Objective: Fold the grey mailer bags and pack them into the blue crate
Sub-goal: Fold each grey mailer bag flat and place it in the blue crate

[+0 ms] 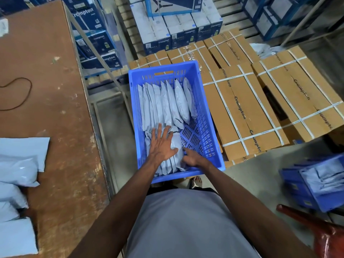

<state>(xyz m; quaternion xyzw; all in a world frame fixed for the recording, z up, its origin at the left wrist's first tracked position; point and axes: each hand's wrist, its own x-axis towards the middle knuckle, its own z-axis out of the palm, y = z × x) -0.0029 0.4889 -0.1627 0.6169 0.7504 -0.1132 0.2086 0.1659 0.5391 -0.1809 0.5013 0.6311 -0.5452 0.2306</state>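
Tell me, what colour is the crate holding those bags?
Blue crate, seen clearly in the head view.

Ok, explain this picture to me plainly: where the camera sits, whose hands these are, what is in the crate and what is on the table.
There is one picture, from a wide-angle camera on a person's head, looking down at their own arms. No machine is involved. The left hand lies flat, fingers spread, pressing on folded grey plastic mailer bags at the near end of the blue slotted plastic crate. The right hand touches the side of that same stack; its grip is hard to read. More grey bags stand on edge in a row at the far end. On the worn brown table to the left lie further pale grey bags. Strapped brown cardboard boxes lie beside the crate.
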